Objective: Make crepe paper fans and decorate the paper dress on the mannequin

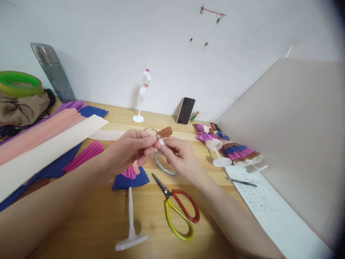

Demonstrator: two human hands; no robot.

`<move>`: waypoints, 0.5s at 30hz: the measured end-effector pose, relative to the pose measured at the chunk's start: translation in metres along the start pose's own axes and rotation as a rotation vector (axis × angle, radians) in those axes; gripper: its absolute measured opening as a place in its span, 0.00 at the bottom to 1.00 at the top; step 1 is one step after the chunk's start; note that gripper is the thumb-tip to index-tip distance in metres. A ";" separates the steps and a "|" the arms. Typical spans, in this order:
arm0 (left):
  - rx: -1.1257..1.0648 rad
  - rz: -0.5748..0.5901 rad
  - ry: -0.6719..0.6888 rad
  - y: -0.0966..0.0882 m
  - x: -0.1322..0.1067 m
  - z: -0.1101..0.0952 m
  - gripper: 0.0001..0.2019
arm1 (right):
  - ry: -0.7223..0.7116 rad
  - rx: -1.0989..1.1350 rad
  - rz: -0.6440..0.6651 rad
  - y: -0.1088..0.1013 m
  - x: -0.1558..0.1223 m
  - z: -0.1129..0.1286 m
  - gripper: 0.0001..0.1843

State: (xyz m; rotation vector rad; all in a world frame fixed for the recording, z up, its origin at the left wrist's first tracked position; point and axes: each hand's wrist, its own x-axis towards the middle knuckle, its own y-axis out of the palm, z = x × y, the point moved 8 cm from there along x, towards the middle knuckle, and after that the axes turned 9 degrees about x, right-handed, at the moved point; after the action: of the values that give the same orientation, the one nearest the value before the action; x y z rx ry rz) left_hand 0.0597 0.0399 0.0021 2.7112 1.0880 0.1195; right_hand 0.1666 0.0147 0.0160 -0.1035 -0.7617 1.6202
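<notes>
Between my two hands is a small pleated piece of brown crepe paper [165,132], its folds gathered at the lower end. My left hand [137,144] pinches that gathered end. Closed on a small whitish strip [161,141] at the same end is my right hand [182,154]; it looks like tape, though the fingers partly cover it. Below my left hand lies a doll stand [131,216] dressed in a blue and pink paper skirt [132,178]. A roll of tape [164,164] rests beside my right hand. Scissors [168,194] with red and yellow handles lie nearer me.
Crepe paper strips [54,151] cover the left side, near a bottle [52,70] and a green tape roll [20,83]. A white mannequin [145,88] and a phone [185,110] stand along the wall. Dressed figures [238,153], a pen [244,182] and a paper sheet [272,212] are at right.
</notes>
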 end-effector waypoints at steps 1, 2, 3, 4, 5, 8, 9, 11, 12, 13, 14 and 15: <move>-0.009 0.017 -0.007 0.002 0.000 0.001 0.10 | -0.005 0.020 -0.011 -0.001 0.000 0.000 0.14; -0.010 0.039 -0.020 0.004 -0.001 0.001 0.10 | -0.014 0.041 -0.022 -0.001 0.000 0.000 0.14; -0.002 0.064 -0.036 0.006 -0.001 0.002 0.10 | -0.024 0.064 -0.025 -0.002 0.000 0.000 0.14; 0.013 0.088 -0.051 0.008 -0.001 0.003 0.10 | -0.034 0.083 -0.022 -0.002 0.000 0.001 0.14; 0.035 0.108 -0.061 0.010 -0.002 0.004 0.10 | -0.041 0.096 -0.013 -0.001 0.000 0.001 0.15; 0.111 0.091 -0.026 0.007 -0.001 0.001 0.11 | -0.025 0.090 0.030 0.000 0.000 -0.003 0.15; 0.137 0.066 0.003 0.004 0.000 -0.001 0.11 | -0.010 0.085 0.042 0.000 0.000 -0.005 0.15; 0.188 0.024 0.051 -0.003 0.001 -0.005 0.11 | 0.024 0.111 0.065 0.001 0.000 -0.010 0.14; 0.214 0.021 0.063 -0.004 0.001 -0.005 0.11 | 0.041 0.147 0.084 0.002 0.000 -0.012 0.15; 0.245 0.033 0.064 -0.005 0.002 -0.005 0.11 | 0.052 0.200 0.110 0.003 0.001 -0.014 0.15; 0.278 0.058 0.058 -0.005 0.002 -0.004 0.11 | 0.059 0.262 0.148 0.005 0.001 -0.014 0.16; 0.315 0.088 0.051 -0.004 0.002 -0.003 0.11 | 0.063 0.323 0.196 0.008 0.002 -0.013 0.17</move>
State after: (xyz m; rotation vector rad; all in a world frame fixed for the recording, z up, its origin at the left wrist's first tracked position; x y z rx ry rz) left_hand 0.0578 0.0443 0.0040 3.0527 1.0823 0.0337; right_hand 0.1659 0.0218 0.0023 0.0038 -0.4438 1.8974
